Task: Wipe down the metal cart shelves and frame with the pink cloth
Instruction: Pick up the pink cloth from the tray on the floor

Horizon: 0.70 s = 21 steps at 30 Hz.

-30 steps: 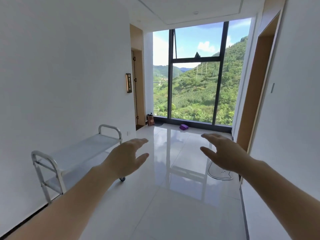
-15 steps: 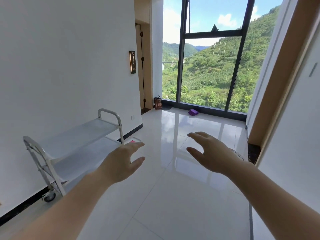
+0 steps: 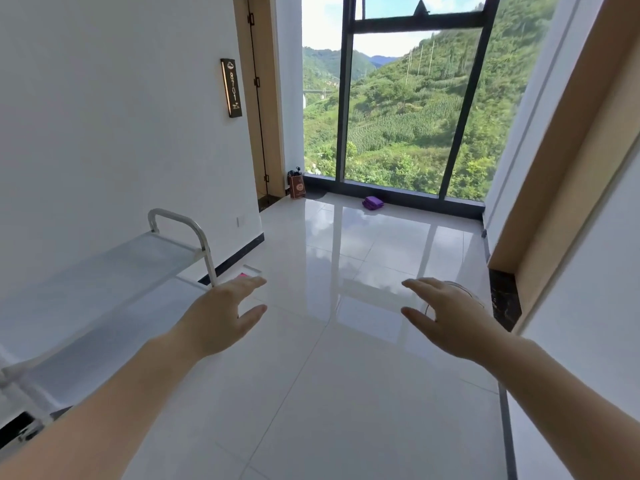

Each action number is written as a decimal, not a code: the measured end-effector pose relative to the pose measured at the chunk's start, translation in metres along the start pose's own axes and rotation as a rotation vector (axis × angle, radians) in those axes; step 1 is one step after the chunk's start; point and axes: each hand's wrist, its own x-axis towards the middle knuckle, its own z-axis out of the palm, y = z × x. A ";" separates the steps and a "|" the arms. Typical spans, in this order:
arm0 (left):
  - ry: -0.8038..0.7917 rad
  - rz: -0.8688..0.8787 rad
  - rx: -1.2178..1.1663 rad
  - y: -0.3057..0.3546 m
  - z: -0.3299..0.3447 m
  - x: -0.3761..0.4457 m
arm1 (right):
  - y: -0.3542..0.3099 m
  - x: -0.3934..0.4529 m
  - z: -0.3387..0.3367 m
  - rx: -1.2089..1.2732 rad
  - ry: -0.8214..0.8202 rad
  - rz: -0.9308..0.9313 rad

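Observation:
A metal cart [image 3: 114, 271] with two flat shelves and a curved handle at its far end stands along the left wall. A small patch of the pink cloth [image 3: 243, 275] shows at the far corner of the lower shelf, mostly hidden behind my left hand [image 3: 221, 317]. That hand hovers with fingers spread just right of the cart, holding nothing. My right hand [image 3: 446, 317] hangs over the floor tiles, fingers straight and empty.
Glossy white floor tiles stretch to a tall window. A purple bundle [image 3: 372, 203] lies by the window frame, a small brown bag [image 3: 296, 186] stands in the left corner. A door recess with a dark base [image 3: 504, 299] is on the right.
The view has moved forward, so the cart is closer and larger at the left. The pink cloth has come into sight. Both hands stay spread and empty.

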 end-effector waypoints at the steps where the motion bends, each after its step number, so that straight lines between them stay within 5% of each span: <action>1: -0.014 -0.005 -0.005 -0.007 0.006 0.012 | 0.007 0.012 0.005 0.006 -0.010 0.010; 21: -0.040 -0.324 -0.108 -0.041 0.173 0.291 | 0.190 0.350 0.101 0.158 -0.226 -0.164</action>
